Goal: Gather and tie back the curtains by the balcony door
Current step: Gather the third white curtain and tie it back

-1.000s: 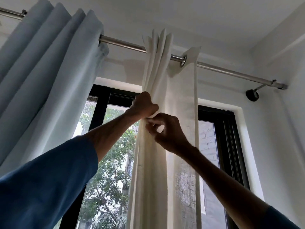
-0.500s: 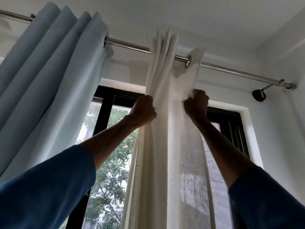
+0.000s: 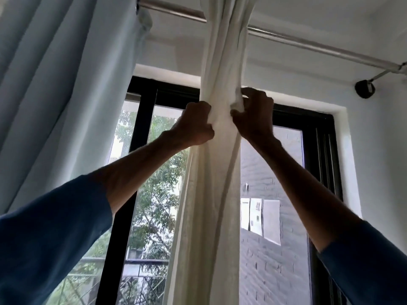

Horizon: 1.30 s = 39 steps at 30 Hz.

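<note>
Left hand is clenched on the left side of the cream curtain, its fingers curled into the cloth. The right hand grips the same bundle from the right, with a fold of fabric bunched between its thumb and fingers. The two hands sit nearly level and close together, with only a narrow strip of gathered cloth between them. The curtain hangs from the metal rod above and is drawn into a tight column that passes between the hands. Below them it loosens and falls out of view at the bottom edge. It hangs in front of the black door frame, about midway across the glass. To the left, well apart from the hands, a pale blue curtain hangs in broad folds from the same rod. Both forearms reach upward out of dark blue sleeves. A black wall bracket holds the rod near its right end. Through the glass show a leafy tree, a railing and a grey brick wall with sheets of paper on it.
</note>
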Motion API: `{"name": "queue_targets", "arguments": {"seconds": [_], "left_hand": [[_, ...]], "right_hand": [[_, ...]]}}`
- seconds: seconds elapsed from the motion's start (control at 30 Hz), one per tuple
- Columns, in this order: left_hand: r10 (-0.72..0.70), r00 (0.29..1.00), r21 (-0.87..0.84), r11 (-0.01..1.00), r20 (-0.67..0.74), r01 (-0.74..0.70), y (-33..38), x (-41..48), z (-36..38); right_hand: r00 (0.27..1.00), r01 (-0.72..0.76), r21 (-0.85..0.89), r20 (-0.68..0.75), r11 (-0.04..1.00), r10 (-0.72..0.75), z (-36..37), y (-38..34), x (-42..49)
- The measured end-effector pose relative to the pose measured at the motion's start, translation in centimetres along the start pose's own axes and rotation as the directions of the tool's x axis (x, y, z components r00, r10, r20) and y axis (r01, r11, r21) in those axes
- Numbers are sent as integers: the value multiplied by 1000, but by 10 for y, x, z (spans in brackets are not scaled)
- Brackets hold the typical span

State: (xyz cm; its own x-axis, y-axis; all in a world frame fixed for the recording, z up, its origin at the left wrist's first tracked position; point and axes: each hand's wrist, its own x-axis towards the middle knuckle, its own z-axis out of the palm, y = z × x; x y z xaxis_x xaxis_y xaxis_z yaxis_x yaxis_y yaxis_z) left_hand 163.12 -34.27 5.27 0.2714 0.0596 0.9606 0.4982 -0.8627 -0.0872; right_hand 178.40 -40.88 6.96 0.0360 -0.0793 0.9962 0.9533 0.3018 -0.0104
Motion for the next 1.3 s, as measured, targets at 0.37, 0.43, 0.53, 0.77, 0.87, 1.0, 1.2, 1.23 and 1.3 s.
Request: {"name": "queue_targets", "arguments": {"seconds": [0.37,0.43,0.53,0.77,0.87,1.0,1.2,1.23,1.3], "left_hand": [[54,996,26,998,-66,-52,16,-53,23],[60,996,7,998,-67,-59,24,-60,26],[77,995,-40,996,-71,-80,32,-72,29],[52,997,-83,995,-49,-56,36,-86,23],[37,999,-117,992,-28,-40,39,-86,18],[-23,1000,-289,957,1,22,54,-88,13],[-6,994,-290,956,113,39,54,-84,10],[6,992,-263,964,124,27,54,-86,10],[0,993,-221,975,121,27,53,-90,8]], "right_hand": [[989,23,-250,-136,968,-59,-55,55,-107],[989,121,-143,-66,982,-131,-42,34,-125],[981,192,25,-12,981,-192,-27,8,-150],[979,168,97,100,981,-178,-27,2,-173],[990,94,70,100,993,-100,-28,8,-176],[975,-125,214,205,969,81,-43,-2,-168],[991,-49,67,131,997,40,-36,7,-161],[996,4,36,85,999,-7,-34,10,-163],[995,95,-9,38,995,-95,-34,12,-169]]}}
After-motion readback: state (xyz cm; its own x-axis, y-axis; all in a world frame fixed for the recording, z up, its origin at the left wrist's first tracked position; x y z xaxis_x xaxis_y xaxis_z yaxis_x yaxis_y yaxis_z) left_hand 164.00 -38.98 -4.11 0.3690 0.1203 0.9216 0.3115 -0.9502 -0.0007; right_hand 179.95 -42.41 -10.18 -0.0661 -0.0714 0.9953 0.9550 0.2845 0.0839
